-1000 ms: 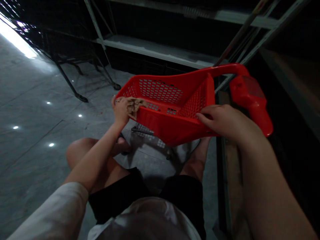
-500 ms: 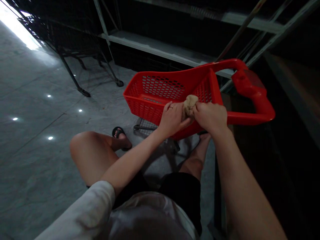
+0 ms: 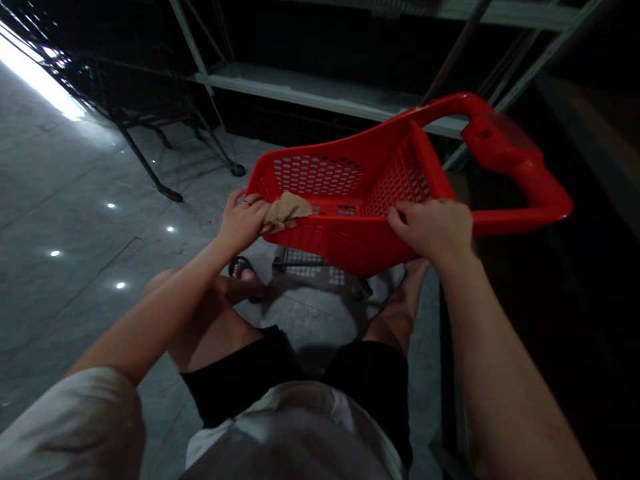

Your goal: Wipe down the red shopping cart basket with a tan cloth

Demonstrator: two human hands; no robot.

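A red plastic cart basket (image 3: 360,243) with perforated walls stands in front of my knees, its thick handle loop on the right. My left hand (image 3: 244,219) is closed on a crumpled beige cloth (image 3: 286,211) at the basket's near left corner, and the cloth lies over the near rim. On the right, my right hand (image 3: 434,230) grips the near rim of the basket close to where the handle starts. The inside of the basket shows nothing but its perforated walls and floor.
Behind the basket runs a metal shelf (image 3: 300,90). A dark wire cart or rack on wheeled legs (image 3: 145,160) stands at the upper left. Below the basket is a lower grey rack (image 3: 303,263), near my feet. Dark furniture edges the right side.
My left hand has moved left along the near rim with the cloth, away from my right hand. My right hand stays near the handle end. The basket has tilted and shifted slightly in view.
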